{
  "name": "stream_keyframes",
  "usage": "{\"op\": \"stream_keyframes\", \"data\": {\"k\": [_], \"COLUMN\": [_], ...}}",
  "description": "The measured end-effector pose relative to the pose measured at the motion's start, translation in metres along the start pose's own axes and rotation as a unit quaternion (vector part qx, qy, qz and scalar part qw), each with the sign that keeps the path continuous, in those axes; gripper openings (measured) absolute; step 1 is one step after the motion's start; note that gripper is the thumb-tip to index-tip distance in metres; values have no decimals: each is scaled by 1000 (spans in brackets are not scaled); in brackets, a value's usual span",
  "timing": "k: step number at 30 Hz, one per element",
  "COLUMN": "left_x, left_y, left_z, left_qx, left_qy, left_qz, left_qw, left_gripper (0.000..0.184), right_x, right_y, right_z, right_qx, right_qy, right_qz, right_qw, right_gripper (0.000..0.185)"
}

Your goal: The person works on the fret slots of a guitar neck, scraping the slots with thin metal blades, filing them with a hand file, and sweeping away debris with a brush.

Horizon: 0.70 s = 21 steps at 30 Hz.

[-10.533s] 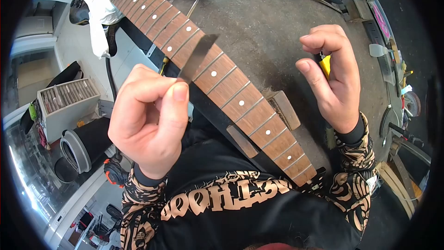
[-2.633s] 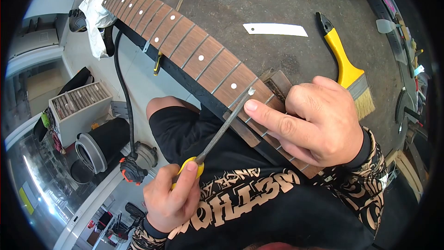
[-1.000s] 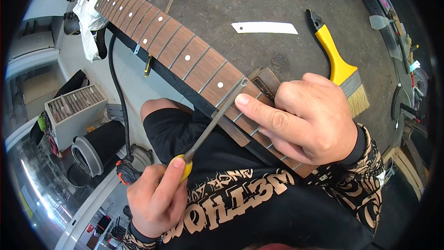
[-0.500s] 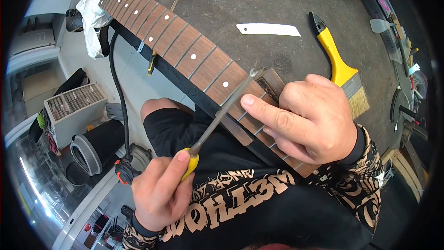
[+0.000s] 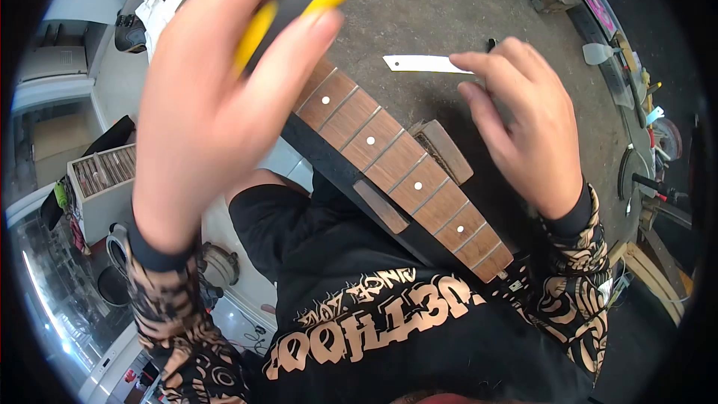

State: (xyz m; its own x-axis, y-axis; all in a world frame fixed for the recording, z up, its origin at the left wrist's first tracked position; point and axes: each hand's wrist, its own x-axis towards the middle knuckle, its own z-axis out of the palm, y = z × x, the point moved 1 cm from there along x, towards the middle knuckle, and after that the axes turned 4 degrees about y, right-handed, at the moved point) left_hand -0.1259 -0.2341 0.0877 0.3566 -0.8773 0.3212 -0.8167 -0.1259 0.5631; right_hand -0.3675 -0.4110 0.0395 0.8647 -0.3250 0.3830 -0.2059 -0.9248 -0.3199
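Note:
A guitar neck with a brown fretboard, metal frets and white dot inlays lies diagonally over the bench edge and my lap. My left hand, raised close to the camera, is closed around the yellow and black handle of a file; the file's blade is out of sight. My right hand is above the bench with thumb and forefinger apart, beside the end of a white flat strip with a small hole. Whether it touches the strip, I cannot tell. Wooden blocks sit on both sides of the neck.
A bench with a dark surface spreads behind the neck. Tools and a small translucent cup line its right edge. On the lower left stands a box of flat pieces. The brush is mostly hidden behind my right hand.
My left hand has lifted the file off the fretboard, up and toward the camera. My right hand has left the neck and moved up beside the white strip, its fingers now apart.

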Motion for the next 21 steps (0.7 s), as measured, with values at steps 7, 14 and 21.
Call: {"op": "stream_keyframes", "data": {"k": [7, 14, 21], "left_x": [95, 110, 104], "left_y": [-20, -40, -33], "left_z": [54, 96, 74], "left_qx": [74, 108, 144], "left_qy": [-106, -105, -46], "left_qz": [99, 177, 244], "left_qw": [987, 972, 958], "left_gripper": [29, 21, 18], "right_x": [14, 28, 23], "right_y": [20, 20, 16], "right_z": [14, 15, 11], "right_qx": [-52, 2, 61], "right_qy": [-87, -170, -153], "right_qz": [-13, 22, 21], "right_qw": [995, 985, 986], "right_gripper": [20, 15, 16]}}
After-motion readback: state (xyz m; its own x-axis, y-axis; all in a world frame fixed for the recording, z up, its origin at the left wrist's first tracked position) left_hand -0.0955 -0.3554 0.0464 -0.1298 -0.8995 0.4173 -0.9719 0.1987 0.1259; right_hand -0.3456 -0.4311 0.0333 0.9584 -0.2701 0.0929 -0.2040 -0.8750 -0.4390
